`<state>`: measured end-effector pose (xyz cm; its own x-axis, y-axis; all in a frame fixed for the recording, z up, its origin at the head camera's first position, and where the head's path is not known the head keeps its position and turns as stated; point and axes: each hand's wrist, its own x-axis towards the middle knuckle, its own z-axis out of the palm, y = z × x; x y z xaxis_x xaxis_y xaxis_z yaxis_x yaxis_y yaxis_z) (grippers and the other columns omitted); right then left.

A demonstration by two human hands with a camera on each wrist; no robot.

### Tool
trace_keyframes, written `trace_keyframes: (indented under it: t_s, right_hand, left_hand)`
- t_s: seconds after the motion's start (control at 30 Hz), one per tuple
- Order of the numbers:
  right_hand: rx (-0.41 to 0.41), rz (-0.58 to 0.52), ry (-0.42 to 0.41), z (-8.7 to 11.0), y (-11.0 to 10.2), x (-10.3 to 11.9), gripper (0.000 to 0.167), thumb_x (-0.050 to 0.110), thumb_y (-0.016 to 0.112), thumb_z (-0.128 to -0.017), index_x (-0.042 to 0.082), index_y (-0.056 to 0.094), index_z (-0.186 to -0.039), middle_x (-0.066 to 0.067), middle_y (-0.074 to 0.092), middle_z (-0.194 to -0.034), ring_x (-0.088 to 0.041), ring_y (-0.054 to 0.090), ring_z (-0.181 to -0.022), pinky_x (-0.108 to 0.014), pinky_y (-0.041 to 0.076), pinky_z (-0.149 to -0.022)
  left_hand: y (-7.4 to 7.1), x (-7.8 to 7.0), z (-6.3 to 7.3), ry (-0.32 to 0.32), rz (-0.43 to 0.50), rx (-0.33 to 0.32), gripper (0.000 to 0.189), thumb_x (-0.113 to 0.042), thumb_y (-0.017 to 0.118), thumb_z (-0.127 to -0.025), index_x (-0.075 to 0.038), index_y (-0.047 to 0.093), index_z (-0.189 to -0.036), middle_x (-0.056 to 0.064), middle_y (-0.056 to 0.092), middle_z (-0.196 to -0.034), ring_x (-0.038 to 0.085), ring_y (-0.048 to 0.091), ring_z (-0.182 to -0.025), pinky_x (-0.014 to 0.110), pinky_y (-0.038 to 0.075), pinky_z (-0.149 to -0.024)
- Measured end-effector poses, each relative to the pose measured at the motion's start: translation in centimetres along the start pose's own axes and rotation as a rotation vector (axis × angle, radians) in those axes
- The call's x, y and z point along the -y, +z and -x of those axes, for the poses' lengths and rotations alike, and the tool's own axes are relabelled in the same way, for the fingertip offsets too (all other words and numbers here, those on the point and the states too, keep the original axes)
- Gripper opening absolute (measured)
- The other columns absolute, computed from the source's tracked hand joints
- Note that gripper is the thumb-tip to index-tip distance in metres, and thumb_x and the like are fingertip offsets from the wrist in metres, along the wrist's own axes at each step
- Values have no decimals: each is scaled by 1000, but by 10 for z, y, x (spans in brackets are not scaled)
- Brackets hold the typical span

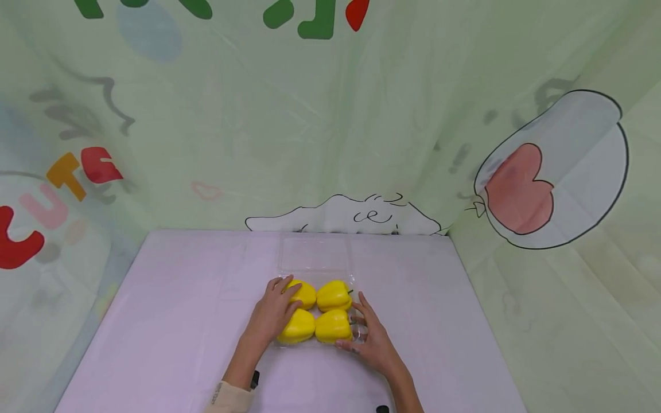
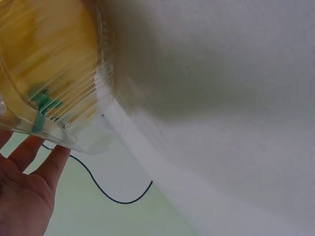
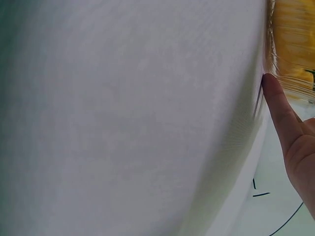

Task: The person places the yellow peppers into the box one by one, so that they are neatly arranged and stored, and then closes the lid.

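Note:
A clear plastic clamshell box [image 1: 315, 346] lies with its lid folded back on the table, holding several yellow bell peppers [image 1: 333, 326]. The left hand [image 1: 270, 312] reaches over the box's left side. Its thumb and forefinger grip the left end of the back-left bell pepper [image 1: 306, 296]. At the box's right end, the right hand [image 1: 374, 338] holds the wall with its thumb near the front corner and fingers farther back. The left wrist view shows fingers against the ribbed box [image 2: 83, 88] and a green stem inside. One straight finger [image 3: 280, 105] touches the box's side in the right wrist view.
The transparent lid [image 1: 315, 253] lies flat toward the table's back edge. A pale lilac cloth covers the table [image 1: 434, 321]. Printed green curtains [image 1: 310, 126] stand behind it and along both sides.

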<state>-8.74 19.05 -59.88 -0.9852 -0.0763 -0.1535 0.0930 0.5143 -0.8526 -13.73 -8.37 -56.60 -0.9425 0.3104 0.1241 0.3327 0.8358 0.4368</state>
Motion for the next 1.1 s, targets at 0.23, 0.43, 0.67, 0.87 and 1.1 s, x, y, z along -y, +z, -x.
trace_keyframes:
  t_s: [0.23, 0.43, 0.67, 0.87, 1.1]
  right_hand:
    - [7, -19, 2, 1, -1, -3, 128, 39, 98, -72, 26, 18, -171, -8, 43, -169, -35, 60, -138, -47, 62, -103]
    - [6, -22, 0, 1, -1, -3, 126, 38, 98, -73, 25, 19, -171, -9, 42, -169, -36, 60, -138, -50, 62, -102]
    - [9, -34, -1, 1, -1, 0, 125, 37, 98, -73, 24, 21, -171, -9, 40, -171, -37, 59, -140, -50, 61, -103]
    - [5, -23, -6, 2, -2, 1, 125, 35, 98, -73, 24, 21, -171, -10, 41, -170, -36, 60, -138, -50, 62, -102]
    - [9, -20, -8, 2, -1, 1, 127, 37, 98, -73, 24, 20, -171, -9, 41, -170, -36, 60, -138, -50, 62, -103]
  left_hand:
    - [1, 10, -4, 11, 111, -81, 42, -36, 63, -107, -11, 68, -140, 12, 58, -156, 37, 49, -146, 55, 51, -118]
    - [5, 25, -15, -84, 318, -227, 36, -24, 64, -107, -5, 68, -137, 16, 61, -150, 41, 54, -141, 60, 48, -119]
    - [0, 44, -30, -224, 486, -241, 39, -21, 60, -108, 2, 64, -140, 24, 62, -148, 46, 58, -138, 63, 50, -115]
    - [1, 52, -44, -355, 590, -191, 47, -22, 57, -109, 4, 54, -149, 26, 61, -149, 45, 64, -131, 57, 57, -109]
    - [8, 56, -54, -447, 667, -148, 53, -25, 56, -109, 2, 47, -154, 23, 60, -151, 44, 63, -134, 57, 55, -111]
